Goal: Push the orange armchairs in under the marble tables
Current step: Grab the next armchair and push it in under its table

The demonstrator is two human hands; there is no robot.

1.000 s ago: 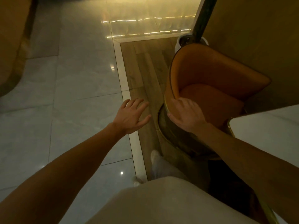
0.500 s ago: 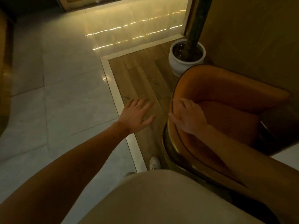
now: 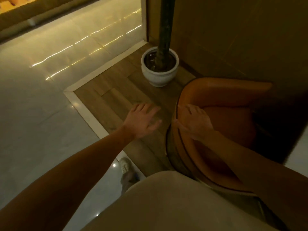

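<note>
Glossy pale tile floor fills the left side, with thin streaks of light reflected along its far edge. A pale border strip turns a corner and closes off the wood floor. At the strip's near end stands one light shoe, and a light garment covers the bottom of the view.

Over the wood floor, near its left edge, the left hand hovers palm down, fingers spread and almost straight. It holds nothing and is apart from the chair.

In the far corner of the wood floor stands a white pot with a dark trunk rising out of it, just beside the brown wall. The pot is near the chair's far side but not touching it.

The right hand rests on the top rim of the orange armchair, on the curve of its back. Its fingers lie flat and fairly straight along the rim, and the thumb reaches down the outer side.

The armchair stands on the wood floor close to the wall. Its open front faces right toward the pale marble tabletop, of which only a corner shows at the right edge. Deep shadow lies between seat and tabletop, so I cannot tell whether the seat reaches under it.
</note>
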